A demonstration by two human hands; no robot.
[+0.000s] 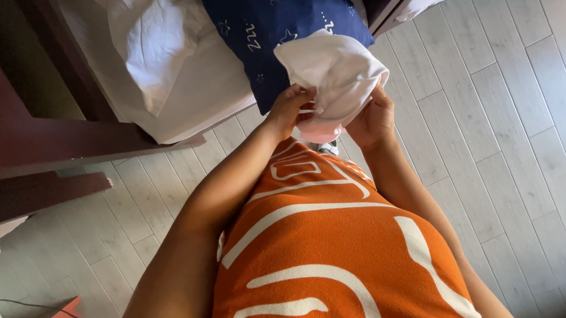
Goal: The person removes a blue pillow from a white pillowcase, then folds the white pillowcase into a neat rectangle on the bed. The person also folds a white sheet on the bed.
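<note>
Head view, looking straight down the wearer's front. Both bare hands are raised before the chest and closed on a bunched white cloth (331,76). The left hand (291,106) pinches the cloth's lower left edge, fingers curled over the fabric; the right hand (373,121) grips the lower right edge, its fingers mostly hidden behind the folds. The cloth is held in the air between the two hands, above the floor (504,123) and just beside the bed; it touches neither. It hangs crumpled and rounded, with an opening or hem facing the wearer, so it may be a pillowcase, though its kind cannot be told for certain.

Behind the cloth lies a dark blue pillow (262,26) printed with small stars, resting on the bed's white sheet (191,87). A second white pillow (149,41) lies to its left. The dark wooden bed frame (58,138) runs along the left edge. An orange garment (330,242) with white line patterns fills the lower centre.

Step in hand, as judged: the cloth's edge is being gathered or opened between the hands, and is not yet spread. The next move calls for finding the hem with both thumbs and drawing the hands apart, keeping the fabric off the floor.
</note>
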